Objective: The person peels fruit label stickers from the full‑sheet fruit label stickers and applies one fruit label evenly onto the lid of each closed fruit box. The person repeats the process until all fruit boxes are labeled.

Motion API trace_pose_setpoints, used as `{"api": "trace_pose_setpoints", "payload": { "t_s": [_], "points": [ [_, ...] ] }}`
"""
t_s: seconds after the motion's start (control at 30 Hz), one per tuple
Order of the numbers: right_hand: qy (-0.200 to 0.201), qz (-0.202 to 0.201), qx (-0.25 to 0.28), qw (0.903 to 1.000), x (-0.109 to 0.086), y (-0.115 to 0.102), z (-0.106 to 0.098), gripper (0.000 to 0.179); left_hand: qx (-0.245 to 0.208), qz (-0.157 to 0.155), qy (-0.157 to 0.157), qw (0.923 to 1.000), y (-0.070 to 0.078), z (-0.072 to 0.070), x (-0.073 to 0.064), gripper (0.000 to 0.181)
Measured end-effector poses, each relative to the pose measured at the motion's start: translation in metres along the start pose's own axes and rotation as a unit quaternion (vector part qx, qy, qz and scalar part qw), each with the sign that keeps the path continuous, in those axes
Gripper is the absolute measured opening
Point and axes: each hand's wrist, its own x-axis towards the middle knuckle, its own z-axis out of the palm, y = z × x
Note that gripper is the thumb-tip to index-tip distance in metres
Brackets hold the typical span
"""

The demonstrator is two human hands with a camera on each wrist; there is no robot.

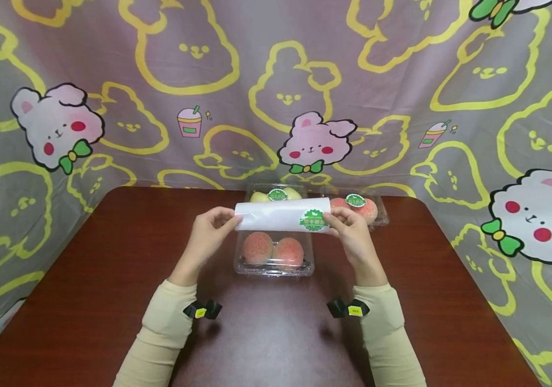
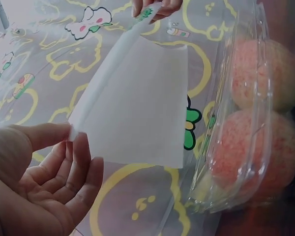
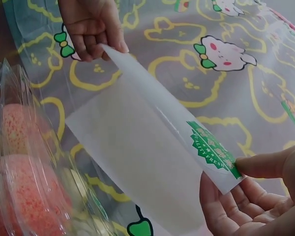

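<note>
A white sheet of sticker backing paper (image 1: 271,216) is held up by both hands, its upper edge curled over. One round green label (image 1: 314,220) sits near its right end. My left hand (image 1: 209,231) pinches the left end between thumb and fingers. At the right end, my right hand (image 1: 355,234) pinches the sheet, with the thumb (image 3: 265,165) at the label's edge. Below and behind the sheet stands a clear plastic clamshell box (image 1: 273,270) with two pink-red peaches (image 1: 258,247) in view. The sheet hides its back part in the head view.
Behind stands another clear box with pale green fruit (image 1: 259,196) and a green label (image 1: 278,194). To the right, a third box (image 1: 383,217) holds peaches (image 1: 368,211) under a green label (image 1: 355,200). A patterned curtain (image 1: 237,107) borders the brown table (image 1: 111,269).
</note>
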Motion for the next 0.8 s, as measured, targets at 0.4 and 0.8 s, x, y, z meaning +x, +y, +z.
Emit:
{"api": "trace_pose_setpoints", "payload": {
  "t_s": [0.4, 0.8],
  "points": [
    [0.008, -0.017, 0.054, 0.9984, -0.004, -0.003, 0.010, 0.030, 0.016, 0.073, 0.085, 0.9936, 0.004, -0.002, -0.004, 0.019],
    [0.030, -0.055, 0.069, 0.9956, -0.008, 0.001, 0.024, 0.012, 0.132, 0.209, 0.137, 0.9593, 0.013, 0.007, -0.014, 0.012]
  ]
}}
